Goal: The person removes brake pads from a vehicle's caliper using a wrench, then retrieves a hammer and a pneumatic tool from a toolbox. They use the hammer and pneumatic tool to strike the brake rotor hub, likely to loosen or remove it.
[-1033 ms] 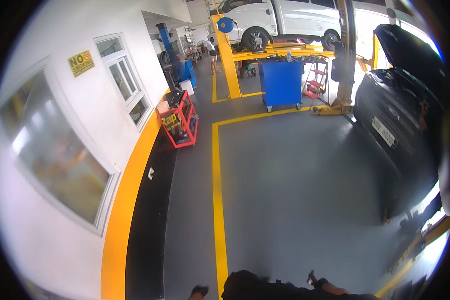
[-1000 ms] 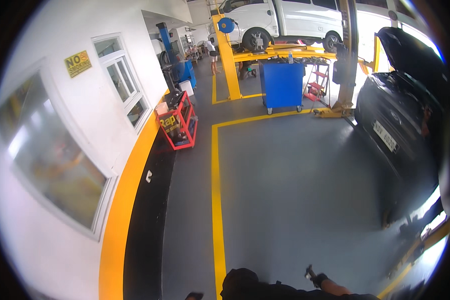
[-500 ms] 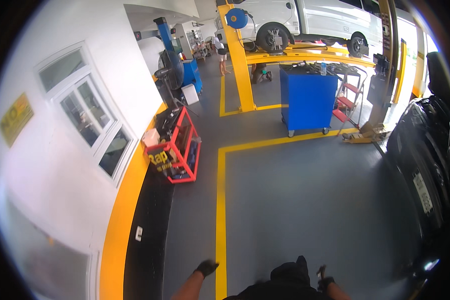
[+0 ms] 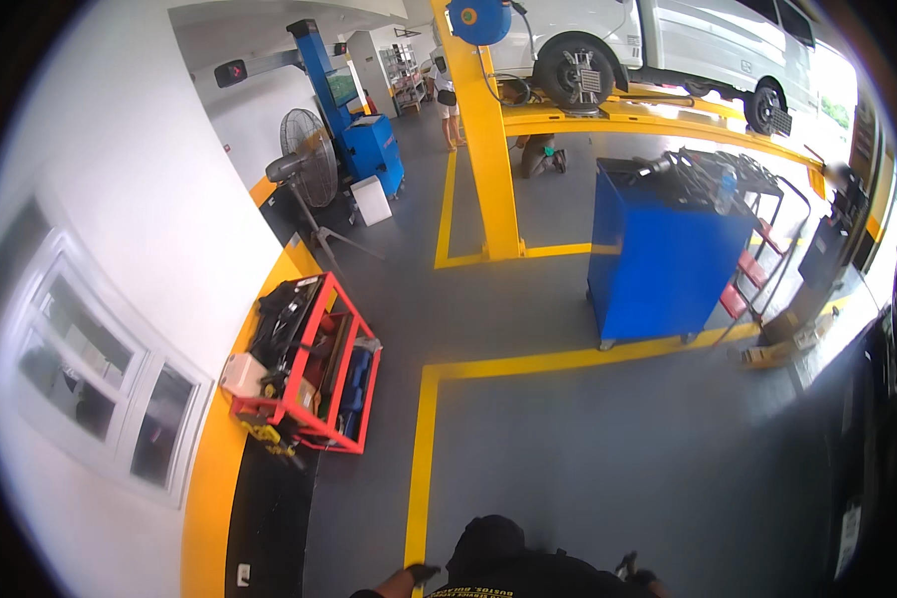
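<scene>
At the lower edge my left hand (image 4: 424,574), in a dark glove, hangs beside the yellow floor line (image 4: 421,478). It is small and blurred, so its finger pose cannot be told. My right hand (image 4: 646,578), also gloved, is at the lower edge on the other side of my body. It is closed around a short greyish object (image 4: 626,565) that sticks up from it, too blurred to name. Neither hand touches the carts ahead. A red tool cart (image 4: 314,429) loaded with tools and boxes stands ahead to the left.
A blue wheeled cabinet (image 4: 658,259) topped with tools stands ahead right. Behind it a white van (image 4: 688,60) rests on a yellow lift (image 4: 483,140). A pedestal fan (image 4: 309,159) and two people (image 4: 447,95) are farther back. A dark vehicle (image 4: 867,448) lines the right side.
I have moved forward: the red cart, the blue cabinet and the van appear nearer and larger. Both hands sit lower in the picture, and the dark vehicle has slid toward the right rim.
</scene>
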The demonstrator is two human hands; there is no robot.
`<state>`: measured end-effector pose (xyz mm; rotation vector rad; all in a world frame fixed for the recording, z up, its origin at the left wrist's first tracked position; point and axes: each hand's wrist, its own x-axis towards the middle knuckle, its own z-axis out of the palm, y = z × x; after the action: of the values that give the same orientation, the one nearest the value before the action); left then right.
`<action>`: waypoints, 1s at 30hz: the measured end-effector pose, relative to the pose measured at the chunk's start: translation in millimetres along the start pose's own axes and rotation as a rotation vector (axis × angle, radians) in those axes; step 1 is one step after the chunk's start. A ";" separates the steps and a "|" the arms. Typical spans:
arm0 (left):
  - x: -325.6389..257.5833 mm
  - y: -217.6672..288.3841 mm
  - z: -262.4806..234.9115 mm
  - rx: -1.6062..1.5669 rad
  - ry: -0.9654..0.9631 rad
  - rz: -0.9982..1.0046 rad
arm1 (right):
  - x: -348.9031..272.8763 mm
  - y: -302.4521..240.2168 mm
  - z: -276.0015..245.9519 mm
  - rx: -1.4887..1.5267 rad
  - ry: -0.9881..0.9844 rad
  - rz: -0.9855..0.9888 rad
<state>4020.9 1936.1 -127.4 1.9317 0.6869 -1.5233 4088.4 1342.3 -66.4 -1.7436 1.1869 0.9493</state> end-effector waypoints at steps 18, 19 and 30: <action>79.7 509.5 -620.1 0.278 1.187 1.268 | 130.7 -741.4 -189.6 -0.336 1.805 -1.194; 62.5 556.0 -653.0 0.058 1.049 1.132 | 134.5 -748.0 -207.7 -0.236 1.718 -1.059; 126.0 840.7 -771.7 0.454 0.484 0.875 | 67.4 -837.6 -214.8 0.420 1.483 -0.858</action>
<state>5162.1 1903.4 -5.7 2.4758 -0.3730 -0.6895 4933.5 1320.4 127.4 -2.1715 1.0236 -1.2352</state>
